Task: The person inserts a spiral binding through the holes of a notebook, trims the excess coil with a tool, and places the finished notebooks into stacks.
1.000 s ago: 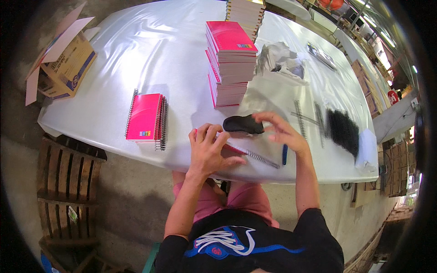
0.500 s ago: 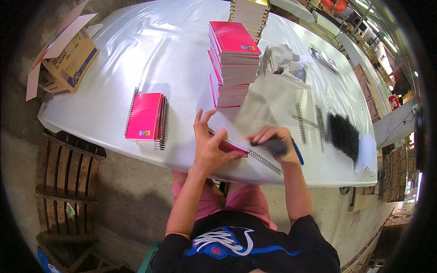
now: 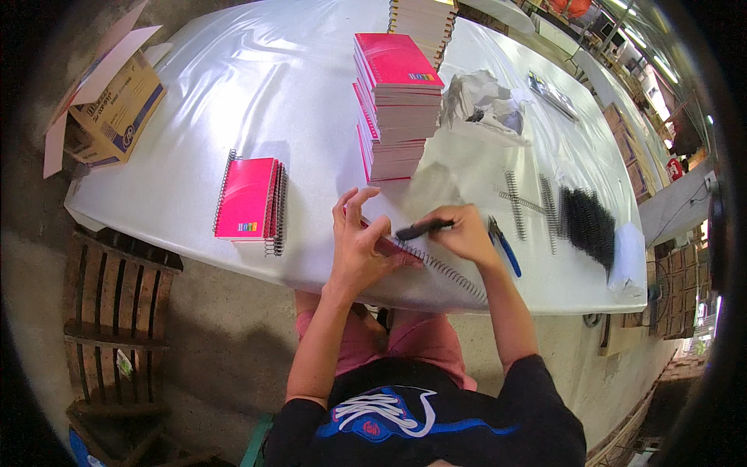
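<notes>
My left hand (image 3: 359,241) pinches a pink-covered notebook (image 3: 387,247) near the table's front edge, and its fingers hide most of it. From the notebook's edge a dark wire spiral coil (image 3: 451,272) sticks out to the right, toward my right forearm. My right hand (image 3: 464,233) is closed on a slim black object (image 3: 422,229) of a kind I cannot make out. The object's tip lies against the notebook's edge, by the start of the coil. Just right of that hand rest pliers (image 3: 507,251) with blue handles.
Several coil-bound pink notebooks (image 3: 247,198) lie at left. A tall stack of pink books (image 3: 398,101) stands ahead, with yellow-topped bound books (image 3: 424,27) behind it. Crumpled paper (image 3: 482,109), loose coils (image 3: 515,204) and a black coil pile (image 3: 587,229) sit right. A cardboard box (image 3: 117,109) stands far left.
My right hand has moved a little left and up, bringing the black object to the notebook's edge. The pliers now show more fully. My left hand keeps its pinch.
</notes>
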Tool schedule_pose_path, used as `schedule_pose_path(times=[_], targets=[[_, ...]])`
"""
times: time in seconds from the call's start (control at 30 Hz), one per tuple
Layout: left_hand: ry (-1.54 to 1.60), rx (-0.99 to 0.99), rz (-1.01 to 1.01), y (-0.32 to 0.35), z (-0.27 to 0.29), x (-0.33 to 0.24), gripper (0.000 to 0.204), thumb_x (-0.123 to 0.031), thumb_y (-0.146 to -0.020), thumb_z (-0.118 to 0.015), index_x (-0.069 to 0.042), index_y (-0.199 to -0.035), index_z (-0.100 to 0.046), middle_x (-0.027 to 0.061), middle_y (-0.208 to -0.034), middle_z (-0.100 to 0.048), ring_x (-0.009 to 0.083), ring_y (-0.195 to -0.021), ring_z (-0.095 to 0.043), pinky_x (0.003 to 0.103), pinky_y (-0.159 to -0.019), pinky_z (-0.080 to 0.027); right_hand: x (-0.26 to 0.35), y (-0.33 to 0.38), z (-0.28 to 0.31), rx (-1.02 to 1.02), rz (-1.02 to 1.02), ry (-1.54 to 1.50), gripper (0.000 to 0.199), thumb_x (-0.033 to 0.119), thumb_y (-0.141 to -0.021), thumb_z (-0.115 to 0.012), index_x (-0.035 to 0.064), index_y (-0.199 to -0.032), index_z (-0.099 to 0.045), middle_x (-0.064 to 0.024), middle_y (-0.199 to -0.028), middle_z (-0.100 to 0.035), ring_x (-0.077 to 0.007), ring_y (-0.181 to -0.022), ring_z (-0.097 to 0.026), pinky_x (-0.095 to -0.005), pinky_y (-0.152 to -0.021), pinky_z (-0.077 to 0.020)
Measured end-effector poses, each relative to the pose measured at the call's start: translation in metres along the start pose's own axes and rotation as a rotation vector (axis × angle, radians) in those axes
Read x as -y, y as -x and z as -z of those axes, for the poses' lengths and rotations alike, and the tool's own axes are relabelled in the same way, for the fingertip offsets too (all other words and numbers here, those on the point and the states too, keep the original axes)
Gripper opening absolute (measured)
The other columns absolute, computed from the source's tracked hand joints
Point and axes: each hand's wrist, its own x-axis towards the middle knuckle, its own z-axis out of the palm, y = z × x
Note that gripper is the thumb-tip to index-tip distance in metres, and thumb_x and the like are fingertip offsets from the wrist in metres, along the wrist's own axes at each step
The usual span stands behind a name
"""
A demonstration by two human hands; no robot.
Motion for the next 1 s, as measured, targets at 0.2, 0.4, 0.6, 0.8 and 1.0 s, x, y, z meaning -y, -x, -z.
schedule_pose_path(times=[0.2, 0.4, 0.6, 0.8, 1.0], targets=[[0.038, 0.025, 0.072, 0.001, 0.000, 0.001, 0.046, -0.019, -0.044, -0.088, -0.009, -0.073, -0.054, 0.0130, -0.127, -0.043, 0.0302, -0.098, -0.043, 0.044, -0.084, -0.040, 0.008, -0.013, -0.003, -0.026, -0.001, 0.127, 0.020, -0.004, -0.068, -0.063, -0.0006, -0.086, -0.072, -0.0121, -0.084, -0.071, -0.0162, -0.081, -0.067, -0.0289, -0.078, -0.0517], [0.265, -0.069, 0.273, 0.002, -0.007, 0.007, 0.057, -0.015, -0.043, -0.090, -0.009, -0.086, -0.053, 0.0128, -0.128, -0.033, 0.0244, -0.093, -0.044, 0.037, -0.077, -0.045, 0.008, -0.017, -0.009, -0.026, 0.078, 0.106, 0.022, -0.003, -0.067, -0.063, -0.0015, -0.087, -0.071, -0.0090, -0.085, -0.071, -0.0151, -0.078, -0.066, -0.0286, -0.075, -0.0512], [0.359, -0.070, 0.357, 0.000, -0.006, 0.013, 0.074, -0.021, -0.037, -0.093, -0.008, -0.092, -0.045, 0.0140, -0.123, -0.032, 0.0275, -0.097, -0.045, 0.037, -0.082, -0.046, 0.012, -0.031, -0.015, 0.031, 0.002, -0.041, 0.025, -0.002, -0.067, -0.063, 0.0046, -0.088, -0.072, -0.0116, -0.078, -0.069, -0.0115, -0.071, -0.063, -0.0266, -0.070, -0.0496], [0.358, -0.146, 0.233, 0.000, -0.008, 0.024, 0.092, -0.025, -0.036, -0.095, -0.008, -0.101, -0.033, 0.0160, -0.119, -0.033, 0.0293, -0.111, -0.041, 0.038, -0.087, -0.042, 0.018, -0.040, -0.024, 0.072, 0.164, -0.051, 0.026, -0.006, -0.068, -0.062, 0.0022, -0.090, -0.072, -0.0106, -0.081, -0.071, -0.0152, -0.073, -0.066, -0.0288, -0.071, -0.0512], [0.413, -0.097, 0.404, -0.002, -0.010, 0.017, 0.098, -0.029, -0.032, -0.096, -0.006, -0.099, -0.028, 0.0123, -0.115, -0.033, 0.0239, -0.108, -0.039, 0.034, -0.091, -0.040, 0.011, -0.046, -0.027, 0.039, 0.063, -0.226, 0.032, -0.010, -0.065, -0.057, 0.0048, -0.089, -0.073, -0.0085, -0.079, -0.071, -0.0122, -0.071, -0.064, -0.0279, -0.068, -0.0507]])
